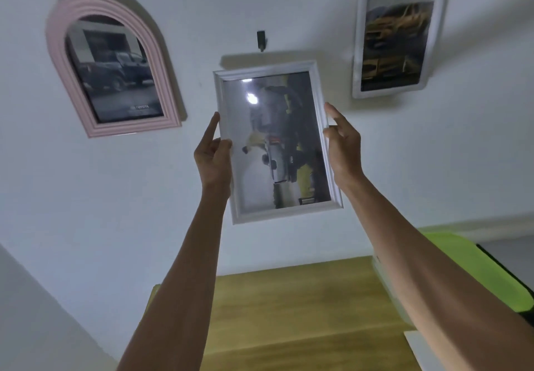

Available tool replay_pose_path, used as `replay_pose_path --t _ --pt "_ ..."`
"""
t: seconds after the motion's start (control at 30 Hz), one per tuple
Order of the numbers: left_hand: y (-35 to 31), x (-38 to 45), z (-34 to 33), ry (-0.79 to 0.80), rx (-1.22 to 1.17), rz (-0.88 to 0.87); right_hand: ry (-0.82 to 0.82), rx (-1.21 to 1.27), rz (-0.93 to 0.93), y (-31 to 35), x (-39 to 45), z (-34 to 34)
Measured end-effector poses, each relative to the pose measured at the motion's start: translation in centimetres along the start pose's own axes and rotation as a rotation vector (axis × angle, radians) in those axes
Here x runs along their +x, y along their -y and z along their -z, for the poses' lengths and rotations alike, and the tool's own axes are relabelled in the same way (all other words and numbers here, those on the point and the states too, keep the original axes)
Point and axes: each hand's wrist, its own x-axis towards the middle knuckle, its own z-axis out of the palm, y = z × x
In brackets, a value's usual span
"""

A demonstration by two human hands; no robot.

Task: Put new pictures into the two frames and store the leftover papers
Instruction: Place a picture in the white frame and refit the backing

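Observation:
A white rectangular frame (319,93) with a car picture turned sideways is held up against the white wall, just below a dark hook (261,40). My left hand (214,156) grips its left edge, thumb on the front and index finger pointing up along the side. My right hand (344,142) holds the right edge with its fingers curled behind the frame. A pink arched frame (62,61) with a dark truck picture hangs at the left. A white rounded frame (359,52) with a yellow car picture hangs at the upper right.
Below the frames stands a wooden table (289,307) against the wall. A bright green piece of furniture (474,263) sits at its right end. A grey surface (29,313) fills the lower left corner.

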Motion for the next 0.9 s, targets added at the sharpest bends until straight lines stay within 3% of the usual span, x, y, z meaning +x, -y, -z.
replay_pose_path --t 0.43,0.9 --pt "1.3 3.4 -1.5 -0.086 0.019 -0.207 -0.097 0.093 0.156 -0.4 3.9 -1.7" --pt "3.3 5.1 -1.5 -0.058 0.067 -0.195 -0.104 -0.015 0.198 -2.8 5.2 -2.4"
